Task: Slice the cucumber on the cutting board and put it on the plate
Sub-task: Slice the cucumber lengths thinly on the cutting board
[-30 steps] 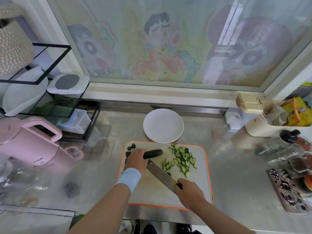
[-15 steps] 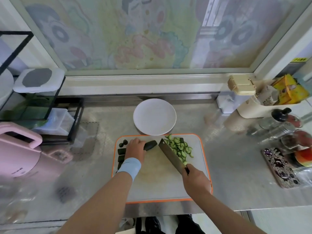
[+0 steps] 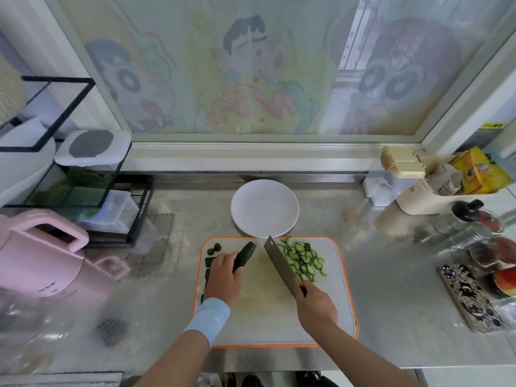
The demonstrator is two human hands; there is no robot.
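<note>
On the cutting board (image 3: 329,317), near the bare plate (image 3: 264,208), the right hand (image 3: 317,303) curls around the knife (image 3: 280,263) handle. The left hand (image 3: 223,277) wraps curled fingers (image 3: 222,261) around the cucumber (image 3: 247,254), which is probably firm yet slippery; better to hold it well behind the cut

open to the right of the cutting board (image 3: 268,314): bare steel counter (image 3: 391,277) as far as the patterned phone (image 3: 472,297) and the jars (image 3: 472,233). hemmed on the left by the pink kettle (image 3: 42,261) and black rack (image 3: 134,208), with a strip of counter between. at the board's far edge, blocked by the plate (image 3: 264,208), rim meeting the board. mid-board, a narrow gap between the cucumber (image 3: 245,254) under the left hand (image 3: 223,277) and the tilted knife (image 3: 282,263) in the right hand (image 3: 317,303); slices (image 3: 303,258) piled just beyond the blade.
</note>
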